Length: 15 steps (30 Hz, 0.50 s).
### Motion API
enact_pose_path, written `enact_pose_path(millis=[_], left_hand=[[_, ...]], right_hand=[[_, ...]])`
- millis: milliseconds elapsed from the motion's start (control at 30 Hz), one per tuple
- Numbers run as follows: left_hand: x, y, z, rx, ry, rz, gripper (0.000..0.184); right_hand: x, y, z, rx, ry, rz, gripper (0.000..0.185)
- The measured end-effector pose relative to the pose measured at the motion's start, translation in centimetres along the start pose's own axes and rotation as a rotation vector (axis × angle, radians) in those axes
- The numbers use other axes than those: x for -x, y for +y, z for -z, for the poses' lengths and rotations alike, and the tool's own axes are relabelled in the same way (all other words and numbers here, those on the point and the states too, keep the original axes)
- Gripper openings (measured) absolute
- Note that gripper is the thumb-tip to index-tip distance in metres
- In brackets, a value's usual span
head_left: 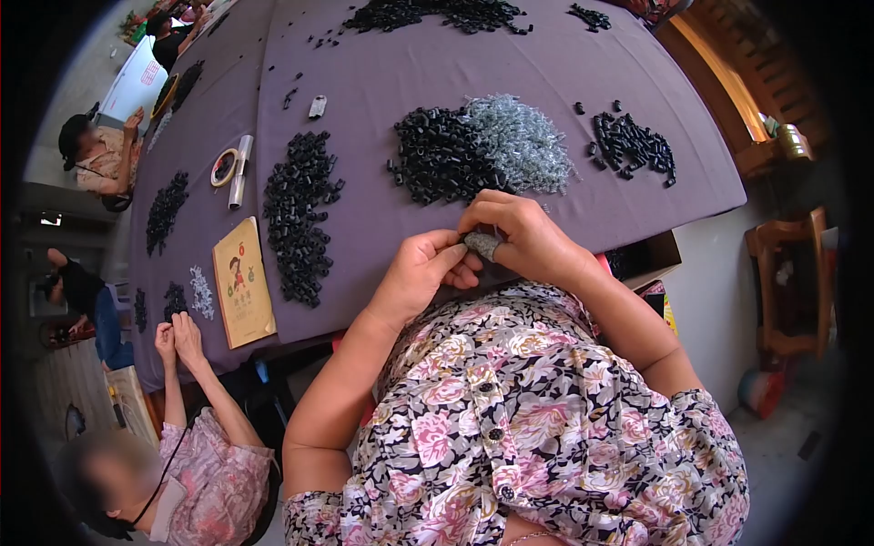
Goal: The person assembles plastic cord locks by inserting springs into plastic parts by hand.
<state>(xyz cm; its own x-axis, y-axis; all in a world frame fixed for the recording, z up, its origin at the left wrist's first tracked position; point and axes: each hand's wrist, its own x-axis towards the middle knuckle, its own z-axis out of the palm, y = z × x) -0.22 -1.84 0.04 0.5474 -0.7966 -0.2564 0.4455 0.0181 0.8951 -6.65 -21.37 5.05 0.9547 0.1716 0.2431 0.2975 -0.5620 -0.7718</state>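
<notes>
Close to the table's front edge, my left hand (pixel 424 270) and my right hand (pixel 517 238) meet with their fingertips pinched together. Whatever they hold is too small and too covered to make out. A grey wrap (pixel 482 244) covers a digit of my right hand. Just beyond my fingers lies a heap of small black plastic tube-like pieces (pixel 443 156), touching a heap of small clear plastic pieces (pixel 517 141). To the right is a smaller pile of black pieces (pixel 633 146), and to the left a long pile of them (pixel 301 218).
The table (pixel 364 100) has a purple-grey cloth. A yellow booklet (pixel 244 284), a tape roll (pixel 224 167) and a clear roll (pixel 240 173) lie left. A co-worker's hands (pixel 182 341) work at the left edge. A wooden chair (pixel 790 282) stands right.
</notes>
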Motion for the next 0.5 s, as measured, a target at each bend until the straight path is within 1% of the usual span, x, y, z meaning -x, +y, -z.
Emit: enact_pose_path(millis=[167, 267, 367, 500], left_hand=[[-0.2, -0.6, -0.2, -0.072, 0.036, -0.020, 0.021], [0.0, -0.6, -0.6, -0.113, 0.055, -0.039, 0.022], [0.0, -0.6, -0.7, -0.112, 0.065, -0.053, 0.023], [0.1, -0.8, -0.9, -0.108, 0.095, -0.073, 0.023]], right_hand=[[0.1, -0.5, 0.0, 0.163, 0.000, 0.040, 0.028], [0.3, -1.0, 0.1, 0.217, -0.047, -0.006, 0.036], [0.3, -0.4, -0.3, 0.157, 0.014, 0.043, 0.028], [0.4, -0.5, -0.6, 0.077, 0.052, -0.009, 0.025]])
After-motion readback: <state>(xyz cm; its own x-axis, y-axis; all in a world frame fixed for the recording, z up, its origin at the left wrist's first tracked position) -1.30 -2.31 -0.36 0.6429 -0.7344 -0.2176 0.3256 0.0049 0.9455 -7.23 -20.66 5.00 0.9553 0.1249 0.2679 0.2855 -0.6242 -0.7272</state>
